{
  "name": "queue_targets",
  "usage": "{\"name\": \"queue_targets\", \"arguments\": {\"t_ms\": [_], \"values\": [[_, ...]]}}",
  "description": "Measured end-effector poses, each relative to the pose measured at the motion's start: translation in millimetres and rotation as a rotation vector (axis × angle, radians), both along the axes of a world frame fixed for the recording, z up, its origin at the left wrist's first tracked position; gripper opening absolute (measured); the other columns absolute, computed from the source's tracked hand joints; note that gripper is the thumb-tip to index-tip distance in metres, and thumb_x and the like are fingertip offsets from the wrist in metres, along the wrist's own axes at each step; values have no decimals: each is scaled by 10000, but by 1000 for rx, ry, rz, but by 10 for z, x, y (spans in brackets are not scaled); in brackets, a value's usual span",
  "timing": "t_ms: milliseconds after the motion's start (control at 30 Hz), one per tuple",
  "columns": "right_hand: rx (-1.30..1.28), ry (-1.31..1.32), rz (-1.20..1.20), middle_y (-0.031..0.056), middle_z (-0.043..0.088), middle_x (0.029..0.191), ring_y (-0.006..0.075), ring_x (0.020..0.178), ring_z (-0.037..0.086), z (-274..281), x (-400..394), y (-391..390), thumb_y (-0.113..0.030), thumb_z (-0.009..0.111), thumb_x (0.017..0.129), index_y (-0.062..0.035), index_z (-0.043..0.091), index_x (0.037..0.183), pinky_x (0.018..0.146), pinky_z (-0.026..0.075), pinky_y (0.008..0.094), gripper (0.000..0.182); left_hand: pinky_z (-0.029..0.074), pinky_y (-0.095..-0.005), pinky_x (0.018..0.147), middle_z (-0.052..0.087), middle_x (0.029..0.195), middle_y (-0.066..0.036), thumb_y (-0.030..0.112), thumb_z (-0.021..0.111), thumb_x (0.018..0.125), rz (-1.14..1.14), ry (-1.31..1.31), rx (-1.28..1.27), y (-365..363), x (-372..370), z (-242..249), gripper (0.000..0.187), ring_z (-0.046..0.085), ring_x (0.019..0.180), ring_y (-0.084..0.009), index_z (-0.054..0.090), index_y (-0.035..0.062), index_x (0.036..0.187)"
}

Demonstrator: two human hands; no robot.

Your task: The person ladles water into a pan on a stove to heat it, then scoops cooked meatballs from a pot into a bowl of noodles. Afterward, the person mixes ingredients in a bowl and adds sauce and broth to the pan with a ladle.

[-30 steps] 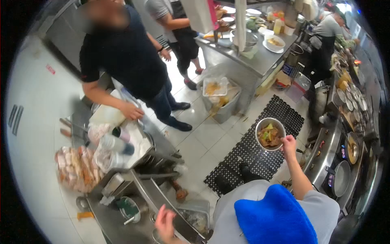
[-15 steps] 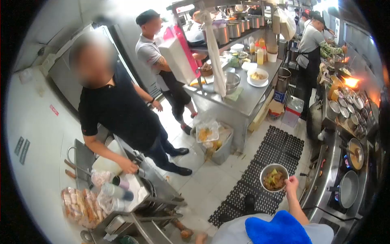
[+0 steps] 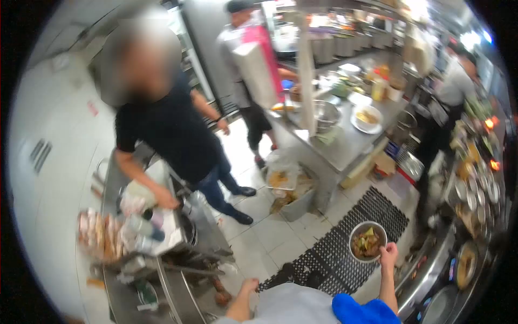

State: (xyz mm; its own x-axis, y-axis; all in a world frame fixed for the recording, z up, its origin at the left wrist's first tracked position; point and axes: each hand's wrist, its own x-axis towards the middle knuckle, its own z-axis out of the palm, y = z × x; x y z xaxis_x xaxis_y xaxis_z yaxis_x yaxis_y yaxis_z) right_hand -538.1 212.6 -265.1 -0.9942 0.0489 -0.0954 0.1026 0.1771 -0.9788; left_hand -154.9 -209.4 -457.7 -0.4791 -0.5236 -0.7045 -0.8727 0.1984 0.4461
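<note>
At the lower right, my right hand (image 3: 388, 252) is closed on the rim of a round metal bowl (image 3: 353, 249). Brown and yellow-green pieces of food (image 3: 368, 242) lie inside it. The bowl is held out over the black perforated floor mat (image 3: 382, 208). My left hand (image 3: 249, 286) is low at my left side, its fingers curled in, with no object visible in it. A blue cloth (image 3: 362, 310) lies against my grey clothing near my right arm.
A person in black (image 3: 164, 129) stands at the left by a steel cart (image 3: 208, 245). A waste bin (image 3: 299, 202) stands beside the steel counter (image 3: 340, 151). Along the right run stoves with pans (image 3: 467, 264) and flames, where another person (image 3: 456, 86) works. One more person stands behind the counter.
My view has turned and blurred. The bowl stays in my right hand. More of my left hand and forearm has come into view, and the counter appears farther right.
</note>
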Motion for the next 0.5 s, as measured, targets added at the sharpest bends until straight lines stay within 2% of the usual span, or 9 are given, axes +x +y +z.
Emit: {"name": "queue_targets", "arguments": {"t_ms": [33, 67, 100, 200, 233, 267, 300, 433, 500], "values": [[4, 142, 36, 13, 453, 619, 87, 507, 420, -147, -112, 47, 9, 561, 769, -70, 420, 716, 427, 342, 253, 170, 498, -395, 678, 669, 749, -144, 402, 450, 826, -23, 129, -112, -103, -202, -219, 382, 661, 728, -277, 680, 100, 870], [-5, -10, 14, 8, 440, 620, 82, 505, 427, -132, -198, 87, 7, 561, 776, -73, 412, 721, 425, 345, 254, 178, 500, -389, 678, 671, 749, -134, 397, 470, 827, -39, 212, -127, -164, -398, -210, 369, 663, 721, -260, 679, 98, 881], [-80, 51, -47, 5, 431, 613, 80, 496, 430, -216, -276, 95, -3, 570, 777, -72, 412, 727, 418, 342, 253, 179, 502, -382, 678, 673, 749, -125, 392, 489, 828, -87, 290, -143, -296, -650, -185, 357, 665, 713, -242, 678, 96, 893], [-67, -93, -85, -16, 431, 628, 77, 529, 431, 317, -228, -207, -40, 598, 772, -88, 448, 735, 454, 347, 231, 162, 484, -290, 577, 671, 838, -41, 241, 574, 870, -21, 228, -11, -408, -1219, 261, 239, 644, 681, -133, 658, 46, 980], [-50, -92, -137, -25, 429, 627, 76, 536, 431, 429, -220, -243, -57, 607, 772, -93, 458, 733, 457, 350, 226, 158, 483, -285, 574, 671, 851, -40, 238, 568, 874, 5, 258, 52, -470, -1373, 227, 239, 650, 695, -140, 657, 48, 988], [-60, 186, -131, -35, 433, 620, 75, 532, 430, -98, -404, -27, -73, 617, 767, -94, 470, 722, 437, 357, 228, 155, 482, -280, 571, 671, 863, -40, 235, 562, 877, 14, 266, 127, -464, -1429, 176, 238, 655, 709, -148, 655, 50, 996], [22, 126, -239, -30, 441, 615, 71, 518, 433, 314, -339, -108, -72, 623, 760, -86, 469, 706, 403, 353, 241, 164, 481, -275, 568, 671, 875, -40, 231, 556, 881, 14, 256, 204, -488, -1457, 67, 238, 660, 723, -155, 654, 52, 1004], [-49, 39, -402, -8, 462, 603, 89, 431, 457, 852, -190, 139, -64, 631, 754, -78, 475, 709, 338, 368, 253, 163, 442, -254, 475, 641, 760, -89, 190, 534, 854, 6, 35, 374, -399, -1491, 114, 204, 639, 611, -185, 643, 22, 893], [-17, 126, -448, -17, 483, 617, 73, 434, 450, 845, -135, 605, -50, 634, 757, -64, 503, 750, 360, 349, 229, 131, 428, -256, 457, 634, 801, -80, 199, 522, 868, -280, -220, 418, -500, -1506, 84, 208, 600, 565, -172, 616, 29, 942]]}}
